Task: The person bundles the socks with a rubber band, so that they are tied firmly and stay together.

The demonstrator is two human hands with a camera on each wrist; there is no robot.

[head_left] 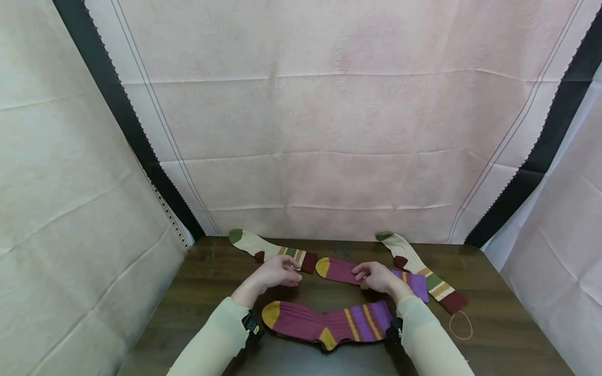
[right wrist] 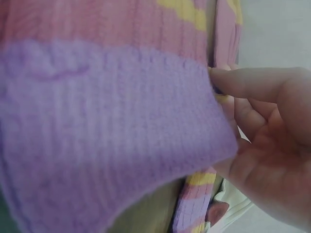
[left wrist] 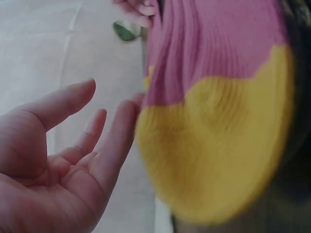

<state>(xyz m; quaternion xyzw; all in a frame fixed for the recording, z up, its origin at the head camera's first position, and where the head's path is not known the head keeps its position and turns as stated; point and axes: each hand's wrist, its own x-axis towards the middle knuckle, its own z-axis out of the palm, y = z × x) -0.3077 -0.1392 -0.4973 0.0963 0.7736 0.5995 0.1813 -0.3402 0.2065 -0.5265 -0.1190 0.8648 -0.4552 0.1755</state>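
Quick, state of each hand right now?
Left hand: open, holding nothing.
Right hand: at the farther yellow-toed sock; whether it grips it cannot be told.

Readable texts, labels, signs — 0 in 3 views.

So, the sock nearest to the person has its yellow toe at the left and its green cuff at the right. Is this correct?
Not quite. The cuff is purple, not green, as the head view shows. The nearest sock does have its yellow toe at the left and that cuff at the right.
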